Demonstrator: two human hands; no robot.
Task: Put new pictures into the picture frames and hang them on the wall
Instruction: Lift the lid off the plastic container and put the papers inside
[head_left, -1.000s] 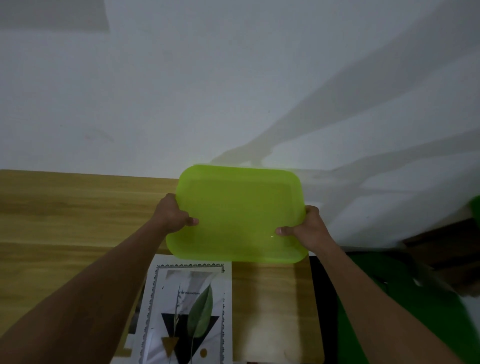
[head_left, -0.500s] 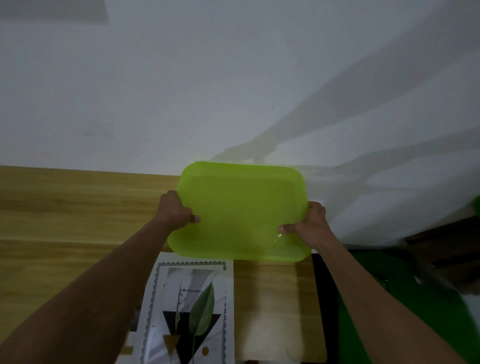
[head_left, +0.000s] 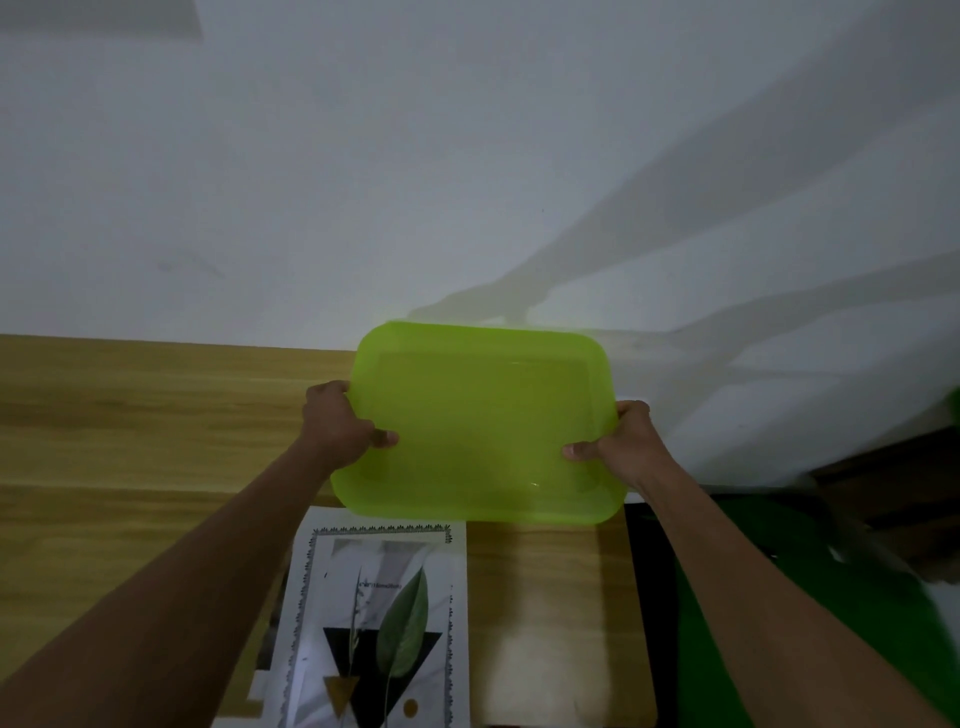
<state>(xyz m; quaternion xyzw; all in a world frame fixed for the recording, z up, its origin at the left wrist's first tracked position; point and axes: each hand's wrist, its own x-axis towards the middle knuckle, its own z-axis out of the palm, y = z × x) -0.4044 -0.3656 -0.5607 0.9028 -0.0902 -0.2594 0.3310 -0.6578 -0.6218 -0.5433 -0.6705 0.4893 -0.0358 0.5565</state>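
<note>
I hold a lime-green plastic tray up in front of me, tilted so its inside faces me, above the far side of the wooden table. My left hand grips its left edge and my right hand grips its right edge, thumbs on the inner face. The tray looks empty. Below it, flat on the table, lies a printed picture with a green leaf, a black triangle and a decorated border. No picture frame is in view.
A plain white wall rises right behind the table. At the right, past the table's dark edge, is a bright green surface, and dark brown furniture stands blurred at the far right.
The tray and both hands have shifted slightly to the right and a little lower in view; the grip is the same.
</note>
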